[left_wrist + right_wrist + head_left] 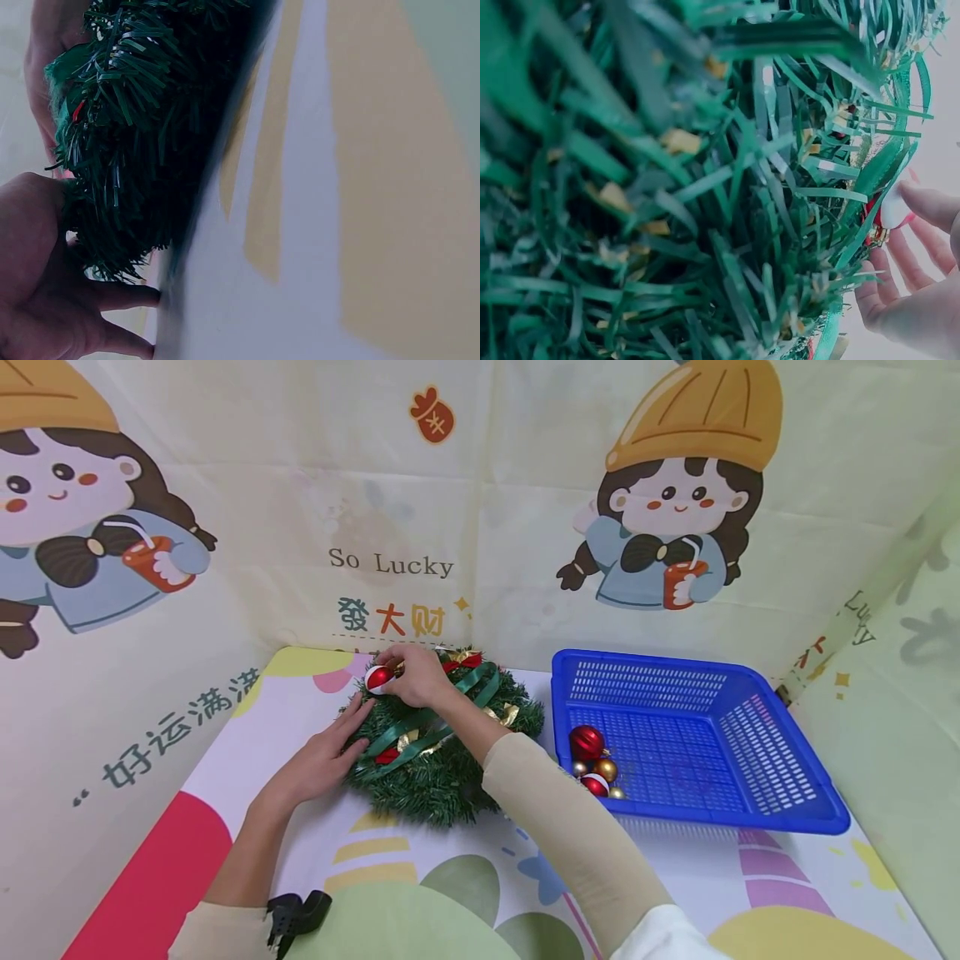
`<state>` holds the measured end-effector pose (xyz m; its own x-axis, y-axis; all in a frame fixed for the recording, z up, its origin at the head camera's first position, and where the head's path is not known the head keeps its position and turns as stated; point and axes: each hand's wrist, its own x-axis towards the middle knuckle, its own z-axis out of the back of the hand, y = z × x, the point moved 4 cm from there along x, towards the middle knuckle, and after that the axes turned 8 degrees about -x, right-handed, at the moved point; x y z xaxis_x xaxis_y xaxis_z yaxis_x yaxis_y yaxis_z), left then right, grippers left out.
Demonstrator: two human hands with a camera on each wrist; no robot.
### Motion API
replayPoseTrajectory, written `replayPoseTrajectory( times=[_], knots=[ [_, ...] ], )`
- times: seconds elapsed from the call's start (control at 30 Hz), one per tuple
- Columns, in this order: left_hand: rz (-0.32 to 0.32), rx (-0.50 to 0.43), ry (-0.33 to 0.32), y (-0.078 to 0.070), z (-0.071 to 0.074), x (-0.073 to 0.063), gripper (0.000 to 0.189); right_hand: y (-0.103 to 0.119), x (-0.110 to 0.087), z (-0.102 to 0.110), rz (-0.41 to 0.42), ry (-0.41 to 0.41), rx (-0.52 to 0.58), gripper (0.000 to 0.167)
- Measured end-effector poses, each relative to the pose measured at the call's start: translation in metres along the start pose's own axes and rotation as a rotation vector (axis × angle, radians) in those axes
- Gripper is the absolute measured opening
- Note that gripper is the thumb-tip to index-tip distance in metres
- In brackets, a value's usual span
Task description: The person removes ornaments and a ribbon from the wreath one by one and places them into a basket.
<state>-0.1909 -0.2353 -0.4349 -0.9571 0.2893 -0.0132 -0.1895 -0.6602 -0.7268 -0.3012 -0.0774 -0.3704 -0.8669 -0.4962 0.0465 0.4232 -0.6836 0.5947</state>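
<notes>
A green tinsel wreath [442, 789] with green ribbon, red bows and gold pieces lies on the table. At its upper left edge my right hand [415, 675] pinches a red and white Christmas ball [378, 678]; in the right wrist view the right hand [922, 281] has thumb and fingers around this ball [895, 208], beside the ribbon. My left hand [327, 758] rests against the wreath's left side with fingers extended. In the left wrist view, the left hand [45, 277] is spread beside the wreath [135, 142], some fingertips near the tabletop.
A blue plastic basket [705, 814] stands to the right of the wreath. Several balls lie in its left corner, among them a large dark red ball [587, 742] and a gold ball [605, 769]. A printed cloth wall [517, 568] rises behind the table.
</notes>
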Motion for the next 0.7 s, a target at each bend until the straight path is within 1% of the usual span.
replayPoseTrajectory(
  times=[0.13,0.27,0.5,0.7],
  knots=[
    [0.005,-0.001,0.001,-0.002,0.0,-0.002,0.064,0.0,-0.001,0.001,-0.006,0.002,0.016,0.037],
    [0.011,0.002,0.003,-0.003,0.0,-0.002,0.065,-0.002,-0.003,0.002,-0.012,0.008,0.058,0.038],
    [0.008,0.008,0.007,-0.002,0.0,-0.001,0.065,-0.002,-0.009,0.012,0.011,0.005,0.148,0.037],
    [0.011,0.003,0.008,-0.002,0.0,-0.002,0.065,-0.001,-0.015,0.02,0.013,-0.001,0.163,0.039]
  ],
)
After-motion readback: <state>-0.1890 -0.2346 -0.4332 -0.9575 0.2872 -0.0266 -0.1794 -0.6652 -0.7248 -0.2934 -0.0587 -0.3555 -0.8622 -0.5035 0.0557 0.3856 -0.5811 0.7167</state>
